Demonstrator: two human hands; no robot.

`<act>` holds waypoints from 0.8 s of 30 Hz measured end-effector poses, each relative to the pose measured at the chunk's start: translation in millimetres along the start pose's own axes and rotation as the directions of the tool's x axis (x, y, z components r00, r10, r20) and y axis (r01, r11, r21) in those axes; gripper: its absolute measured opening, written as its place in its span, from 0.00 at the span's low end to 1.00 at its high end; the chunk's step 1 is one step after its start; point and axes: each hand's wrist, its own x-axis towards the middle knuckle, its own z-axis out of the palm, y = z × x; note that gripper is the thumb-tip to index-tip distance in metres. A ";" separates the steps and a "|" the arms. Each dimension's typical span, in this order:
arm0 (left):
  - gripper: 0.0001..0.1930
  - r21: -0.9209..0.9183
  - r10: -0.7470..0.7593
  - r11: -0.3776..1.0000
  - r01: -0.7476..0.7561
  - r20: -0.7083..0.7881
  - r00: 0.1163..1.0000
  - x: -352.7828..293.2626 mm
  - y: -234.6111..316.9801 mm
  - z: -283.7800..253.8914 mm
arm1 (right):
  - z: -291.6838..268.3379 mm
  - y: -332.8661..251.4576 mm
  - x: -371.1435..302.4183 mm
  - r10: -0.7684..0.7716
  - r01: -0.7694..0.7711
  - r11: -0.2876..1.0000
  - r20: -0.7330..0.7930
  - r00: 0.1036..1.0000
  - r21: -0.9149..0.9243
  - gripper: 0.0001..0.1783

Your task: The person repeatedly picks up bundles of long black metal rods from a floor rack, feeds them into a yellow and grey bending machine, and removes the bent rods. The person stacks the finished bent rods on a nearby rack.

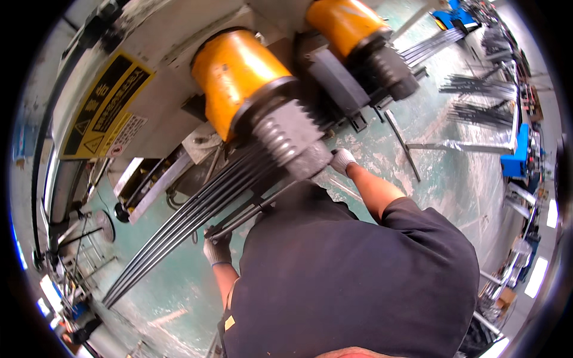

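Several long dark rods (209, 203) begin at the lower left and run slantwise up to the machine's dark ridged block (289, 134), below an orange cylinder (242, 77); they lie side by side, perhaps so that they stay in one bundle. Next comes the left hand (218, 247), gloved, whose fingers seem closed around the end of a dark bar (239, 224), probably to steady it. Its forearm rises from beside the dark shirt (346, 280), and the elbow is hidden. Further right, the gloved right hand (342, 160) is just beside the block's lower end, partly covered, so I cannot tell if it grips something. This arm reaches forward, bare below the sleeve, with its elbow turned outward.
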 end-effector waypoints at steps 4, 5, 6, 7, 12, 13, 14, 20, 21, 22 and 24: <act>0.16 -0.950 -0.373 -0.140 0.280 0.313 0.873 11.3 -21.7 -20.1 | -22.9 -57.1 -74.6 0.180 -0.159 0.944 -0.045 0.983 0.289 0.22; 0.17 -0.943 -0.355 -0.223 0.249 0.316 0.880 17.4 -17.5 -26.7 | -28.0 -66.9 -100.6 0.228 -0.202 0.926 -0.047 0.973 0.318 0.22; 0.18 -0.927 -0.326 -0.301 0.224 0.320 0.889 23.8 -9.9 -44.1 | -19.4 -54.5 -114.3 0.227 -0.197 0.935 -0.073 0.971 0.297 0.22; 0.19 -0.904 -0.302 -0.375 0.204 0.328 0.895 25.3 0.1 -68.0 | -8.9 -42.4 -124.2 0.227 -0.195 0.941 -0.091 0.970 0.275 0.23; 0.19 -0.804 -0.386 -0.595 -0.019 0.265 0.884 0.0 24.3 -119.7 | -21.2 -56.5 -182.0 0.197 -0.093 0.885 -0.185 0.963 0.456 0.22; 0.19 -0.773 -0.406 -0.631 -0.067 0.255 0.878 -4.4 32.0 -124.7 | -34.7 -66.8 -190.6 0.184 -0.056 0.872 -0.221 0.958 0.486 0.21; 0.18 -0.738 -0.422 -0.665 -0.113 0.246 0.873 -6.3 40.1 -130.7 | -46.4 -73.9 -193.3 0.135 0.019 0.870 -0.275 0.952 0.494 0.22; 0.26 -0.687 -0.556 -0.576 -0.443 -0.068 0.828 -19.2 74.1 -199.7 | -125.0 -144.5 -202.8 0.104 0.476 0.561 -0.628 0.772 0.678 0.26; 0.27 -0.624 -0.584 -0.596 -0.505 -0.095 0.806 -18.5 64.7 -208.9 | -131.3 -154.6 -194.0 0.090 0.595 0.384 -0.670 0.736 0.706 0.27; 0.26 -0.751 -0.557 -0.478 -0.456 -0.141 0.818 -19.0 64.8 -222.3 | -142.3 -163.3 -193.1 0.113 0.625 0.323 -0.684 0.720 0.711 0.29; 0.25 -0.870 -0.524 -0.240 -0.430 -0.257 0.812 -10.3 12.5 -226.7 | -158.5 -184.8 -190.4 0.127 0.657 0.138 -0.671 0.730 0.741 0.34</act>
